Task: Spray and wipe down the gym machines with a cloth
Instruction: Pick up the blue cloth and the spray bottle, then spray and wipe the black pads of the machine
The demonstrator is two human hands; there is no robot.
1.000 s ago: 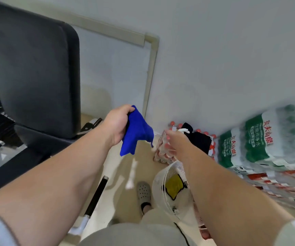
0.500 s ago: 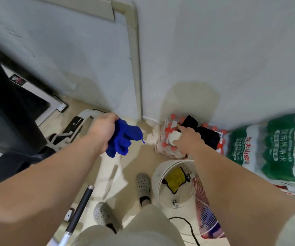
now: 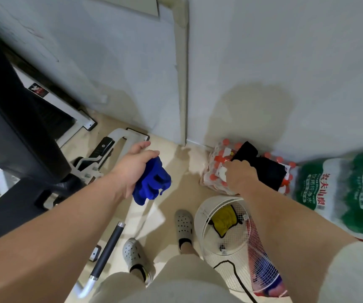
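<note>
My left hand [image 3: 132,169] is closed around a bunched blue cloth [image 3: 153,182], held above the floor in front of the gym machine. The machine's black pad [image 3: 16,119] and white frame [image 3: 110,149] fill the left side. My right hand [image 3: 240,176] reaches down to a shrink-wrapped pack of red-capped bottles [image 3: 216,171] at the foot of the wall. Its fingers curl around a white spray bottle [image 3: 222,171], which is mostly hidden by the hand and rests on top of the pack.
A black cloth [image 3: 261,169] lies on the red-capped pack. Large green-labelled water packs [image 3: 340,189] stand at the right. A white wire basket [image 3: 204,217] holds a yellow cloth [image 3: 223,219]. A black bar handle [image 3: 108,248] juts out near my grey-shoed feet [image 3: 183,226].
My view has tilted down toward the floor. My right hand has lowered onto the red-capped pack. My left hand has dropped with the blue cloth, now bunched tighter.
</note>
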